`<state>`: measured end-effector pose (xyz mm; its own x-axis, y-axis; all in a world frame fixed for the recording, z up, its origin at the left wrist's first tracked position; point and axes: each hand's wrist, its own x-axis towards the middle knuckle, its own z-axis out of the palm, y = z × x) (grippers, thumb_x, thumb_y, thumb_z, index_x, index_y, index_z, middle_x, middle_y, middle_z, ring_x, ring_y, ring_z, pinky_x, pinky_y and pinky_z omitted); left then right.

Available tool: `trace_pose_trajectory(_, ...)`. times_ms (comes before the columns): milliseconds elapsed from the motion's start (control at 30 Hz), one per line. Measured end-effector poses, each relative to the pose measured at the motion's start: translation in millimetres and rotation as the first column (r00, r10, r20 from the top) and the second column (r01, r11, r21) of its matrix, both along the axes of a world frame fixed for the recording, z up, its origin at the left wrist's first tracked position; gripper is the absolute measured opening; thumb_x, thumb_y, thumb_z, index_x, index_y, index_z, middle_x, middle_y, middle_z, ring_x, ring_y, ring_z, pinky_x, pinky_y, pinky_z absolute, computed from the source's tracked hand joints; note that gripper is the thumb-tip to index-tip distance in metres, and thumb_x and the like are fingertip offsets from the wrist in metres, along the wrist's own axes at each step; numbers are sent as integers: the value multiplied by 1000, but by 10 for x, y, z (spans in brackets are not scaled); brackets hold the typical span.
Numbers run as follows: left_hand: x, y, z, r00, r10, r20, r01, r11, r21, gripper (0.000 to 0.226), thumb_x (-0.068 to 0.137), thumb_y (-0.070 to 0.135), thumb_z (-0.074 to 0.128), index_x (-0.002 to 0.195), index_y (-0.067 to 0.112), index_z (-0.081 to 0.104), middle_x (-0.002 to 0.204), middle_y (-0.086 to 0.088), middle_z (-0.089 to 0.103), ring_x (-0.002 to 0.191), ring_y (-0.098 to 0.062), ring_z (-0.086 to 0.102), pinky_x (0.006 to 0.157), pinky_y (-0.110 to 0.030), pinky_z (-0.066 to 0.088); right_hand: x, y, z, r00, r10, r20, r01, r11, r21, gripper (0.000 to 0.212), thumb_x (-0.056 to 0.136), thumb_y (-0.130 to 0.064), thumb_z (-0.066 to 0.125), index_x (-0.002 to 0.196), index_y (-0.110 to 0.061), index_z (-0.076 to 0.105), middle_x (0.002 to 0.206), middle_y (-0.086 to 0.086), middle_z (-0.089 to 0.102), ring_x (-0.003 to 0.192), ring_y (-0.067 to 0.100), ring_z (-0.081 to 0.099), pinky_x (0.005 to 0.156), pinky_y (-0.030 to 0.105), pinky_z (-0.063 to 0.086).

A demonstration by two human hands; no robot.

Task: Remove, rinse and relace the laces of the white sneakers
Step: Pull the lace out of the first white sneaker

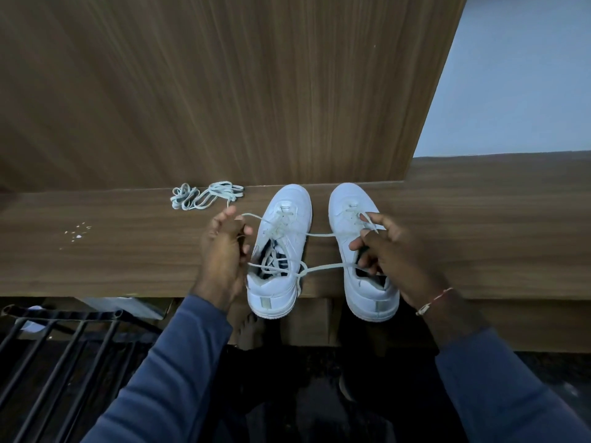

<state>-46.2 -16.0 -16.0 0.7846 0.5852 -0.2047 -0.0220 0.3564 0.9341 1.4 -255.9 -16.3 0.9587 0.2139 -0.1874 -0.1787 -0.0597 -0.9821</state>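
as fingers (pixel 382 221) pinch lace (pixel 319 234), curled, both sides

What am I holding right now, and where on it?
A white lace: the left hand grips its strands beside the left sneaker; the right hand pinches it above the right sneaker.

From my remote station I am seeing a person who is wearing a long-sleeved top in a muted blue. The left sleeve (pixel 166 372) is reaching down to the wrist, its cuff sitting close behind the left hand (pixel 224 251), and the cloth is creasing softly along the forearm. The right sleeve (pixel 499 388) is showing the same blue fabric, ending a little short of the wrist. A thin thread bracelet (pixel 435 300), reddish with a pale piece on it, is circling the wrist behind the right hand (pixel 393 254).
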Motion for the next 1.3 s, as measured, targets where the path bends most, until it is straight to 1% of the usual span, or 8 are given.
trace_pose_trajectory(300,-211,-143,56,995,-79,56,-17,423,906,18,78,13,57,90,17,70,99,5,61,98,-17,59,87,-30,45,-152,13,-25,924,81,373,19,966,-258,69,89,-14,68,144,-41,36,106,0,60,75,13,61,70,24,54)
trace_pose_trajectory(467,-260,-339,-50,879,-252,-404,427,43,903,20,69,31,59,86,24,67,89,7,60,81,-19,59,85,-44,48,-271,128,-84,735,547,401,56,541,-839,48,86,-42,64,132,-33,55,137,4,47,130,23,40,104,42,38)
trace_pose_trajectory(600,-210,-328,-125,830,-217,-514,537,61,842,6,79,22,69,85,19,70,90,5,53,87,-21,58,90,-43,46,-315,228,-189,659,636,403,223,346,-911,18,84,-32,64,101,-27,68,112,3,61,116,29,50,94,47,40)
trace_pose_trajectory(800,-221,-250,-170,861,-301,-411,470,157,869,9,84,16,70,76,18,67,79,9,60,75,-9,58,73,-26,48,-198,163,-36,924,113,365,26,935,-354,20,100,-18,45,89,-17,61,86,-1,70,74,9,62,69,27,43)
trace_pose_trajectory(933,-274,-235,-99,949,-246,-195,296,490,820,17,91,6,59,81,19,59,79,4,63,72,-3,59,65,-8,43,61,-218,87,916,-400,30,388,902,190,19,97,-19,46,84,-13,58,71,5,70,58,16,62,56,30,45)
trace_pose_trajectory(1033,-261,-124,-69,995,8,-99,70,648,758,6,96,13,54,94,17,58,88,0,62,69,-1,59,66,-20,52,223,-450,15,885,-466,-7,465,883,70,22,99,-26,46,88,-15,61,74,6,70,46,12,55,46,25,39)
trace_pose_trajectory(1133,-217,-23,-97,971,189,-145,51,426,903,32,93,18,55,123,9,52,123,-12,51,109,-27,53,95,-49,45,276,-436,-90,938,-346,-27,341,933,-112,24,99,-33,48,115,-18,57,98,7,71,63,18,65,51,28,47)
trace_pose_trajectory(1300,-275,-525,87,995,-65,73,-50,302,952,25,89,14,59,113,8,60,111,-4,56,103,-12,53,90,-22,39,149,-343,-138,912,-151,382,352,769,-534,68,87,-32,62,143,-3,36,139,14,49,129,28,46,104,35,37)
